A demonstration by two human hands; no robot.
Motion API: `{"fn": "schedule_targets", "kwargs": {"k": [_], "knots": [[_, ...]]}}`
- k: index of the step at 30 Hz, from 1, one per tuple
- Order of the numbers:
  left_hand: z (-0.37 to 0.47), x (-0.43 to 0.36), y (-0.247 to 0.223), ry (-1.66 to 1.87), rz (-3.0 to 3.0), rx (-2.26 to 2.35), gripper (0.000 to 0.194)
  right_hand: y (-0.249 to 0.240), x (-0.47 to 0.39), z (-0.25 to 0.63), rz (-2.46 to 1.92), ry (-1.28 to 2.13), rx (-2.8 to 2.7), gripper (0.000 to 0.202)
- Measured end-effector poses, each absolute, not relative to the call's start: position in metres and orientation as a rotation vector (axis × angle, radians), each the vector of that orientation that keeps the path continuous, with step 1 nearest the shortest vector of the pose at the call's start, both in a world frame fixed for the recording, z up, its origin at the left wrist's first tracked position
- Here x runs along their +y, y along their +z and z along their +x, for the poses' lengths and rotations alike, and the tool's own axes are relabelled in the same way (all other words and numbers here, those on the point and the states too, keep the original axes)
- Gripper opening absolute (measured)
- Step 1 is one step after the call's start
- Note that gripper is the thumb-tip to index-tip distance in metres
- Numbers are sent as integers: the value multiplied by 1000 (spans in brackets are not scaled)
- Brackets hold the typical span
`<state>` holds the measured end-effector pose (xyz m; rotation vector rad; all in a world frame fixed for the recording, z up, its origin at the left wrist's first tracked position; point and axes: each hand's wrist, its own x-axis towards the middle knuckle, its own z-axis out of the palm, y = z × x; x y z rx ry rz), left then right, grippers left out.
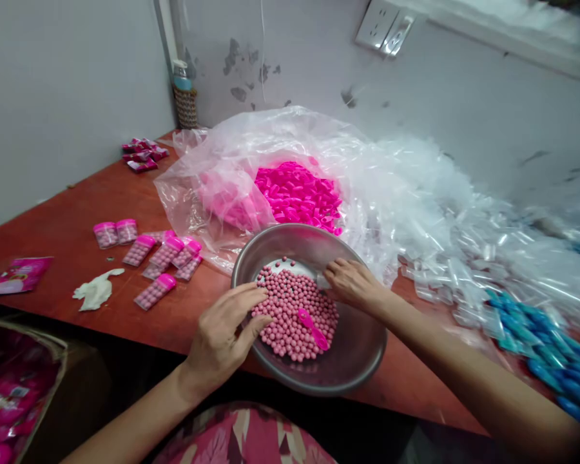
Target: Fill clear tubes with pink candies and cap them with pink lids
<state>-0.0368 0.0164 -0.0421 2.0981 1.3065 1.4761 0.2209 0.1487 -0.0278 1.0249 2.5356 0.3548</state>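
Carton cut off, right hand partly hiding something clear, perhaps plastic

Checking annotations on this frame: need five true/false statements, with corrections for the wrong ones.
1. A pink spoon lies on the pink balls in the metal bowl. True.
2. The left hand and the right hand are both at the bowl. True.
3. The right hand is gripping the spoon. False: neither hand is; the right appears to pinch a clear piece.
4. Green-capped containers lie left of the bowl. False: those are pink-capped containers.
5. Blue items lie to the right of the bowl. True.
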Motion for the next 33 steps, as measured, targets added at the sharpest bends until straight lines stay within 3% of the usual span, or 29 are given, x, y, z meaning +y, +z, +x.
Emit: {"fn": "schedule_targets", "kwargs": {"k": [11,20,22,27,30,33], "knots": [[-38,20,-57,1599,1993,1259,28,-56,170,162,726,137,2719,22],[-41,15,-45,1478,1816,1336,30,-56,165,119,706,-309,2967,28],[-41,18,-39,1429,1738,1370,31,-48,160,127,789,-634,3015,24],[-33,44,-18,1264,1568,1399,43,-20,136,150,1002,-1956,2801,29],[-21,60,-10,1166,1539,1202,37,-11,123,162,1048,-2194,2700,35],[-9,68,-12,1158,1439,1045,30,-8,115,174,1163,-2111,2746,30]]}}
